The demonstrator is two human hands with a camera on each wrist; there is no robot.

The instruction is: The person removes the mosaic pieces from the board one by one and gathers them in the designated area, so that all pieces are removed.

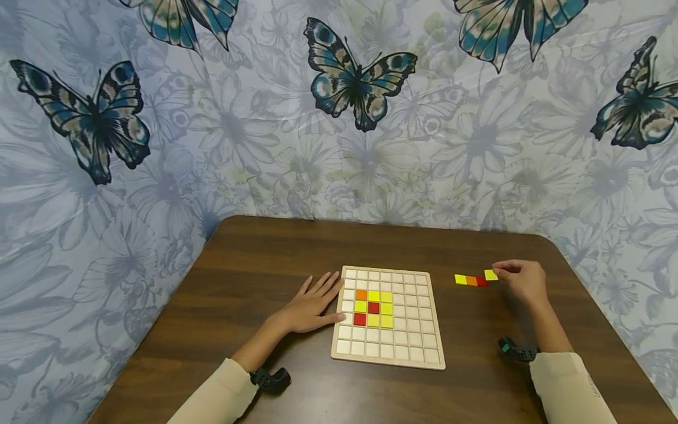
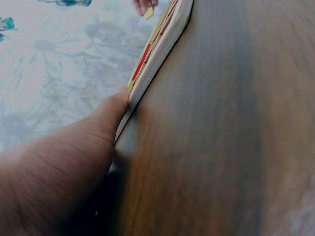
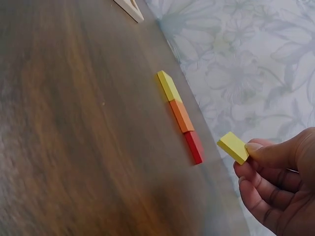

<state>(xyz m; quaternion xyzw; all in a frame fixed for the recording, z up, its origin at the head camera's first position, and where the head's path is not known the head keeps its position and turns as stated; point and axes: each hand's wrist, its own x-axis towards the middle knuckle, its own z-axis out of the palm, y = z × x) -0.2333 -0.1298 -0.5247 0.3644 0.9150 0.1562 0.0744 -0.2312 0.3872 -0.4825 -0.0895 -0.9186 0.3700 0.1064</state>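
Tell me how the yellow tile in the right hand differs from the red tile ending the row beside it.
The yellow tile is pinched in the right hand, while the red tile lies on the table. The yellow tile stands apart; the red tile sits against an orange tile. Both are flat and look alike in shape.

Yellow tile point(image 3: 231, 146), pinched, gridded board point(image 1: 412, 312), flat, partly coloured

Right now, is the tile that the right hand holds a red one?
No, the right hand pinches a yellow tile, while a red tile lies on the table next to an orange tile.
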